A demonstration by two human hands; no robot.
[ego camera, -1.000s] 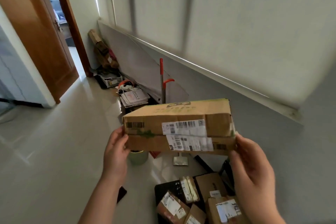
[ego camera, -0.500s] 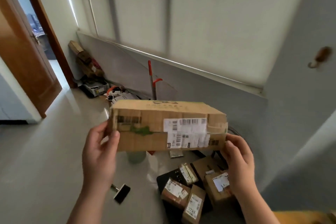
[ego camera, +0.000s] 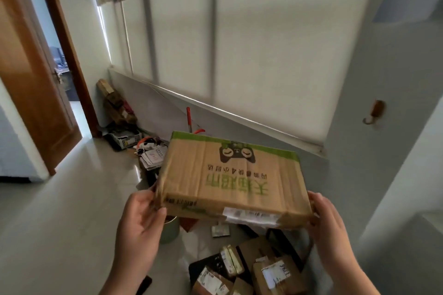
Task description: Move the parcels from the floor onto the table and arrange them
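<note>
I hold a flat brown cardboard parcel (ego camera: pixel 230 175) with green print and a green strip along its far edge, level in front of me at chest height. My left hand (ego camera: pixel 139 225) grips its left end and my right hand (ego camera: pixel 328 225) grips its right end. White shipping labels run along its near side. Below it, several smaller cardboard parcels (ego camera: pixel 268 270) with white labels lie on a black mat (ego camera: pixel 203 268) on the floor. No table is in view.
A pale green pot (ego camera: pixel 170 230) stands on the tiled floor under the parcel. Papers (ego camera: pixel 153 158), a crate and leaning cardboard (ego camera: pixel 115 103) clutter the wall foot at the left. A red-handled tool (ego camera: pixel 188 117) leans there. A wooden door (ego camera: pixel 31 79) stands open on the left.
The parcel has tipped flat, its printed top face now towards me instead of the labelled side. My view has swung a little right and up.
</note>
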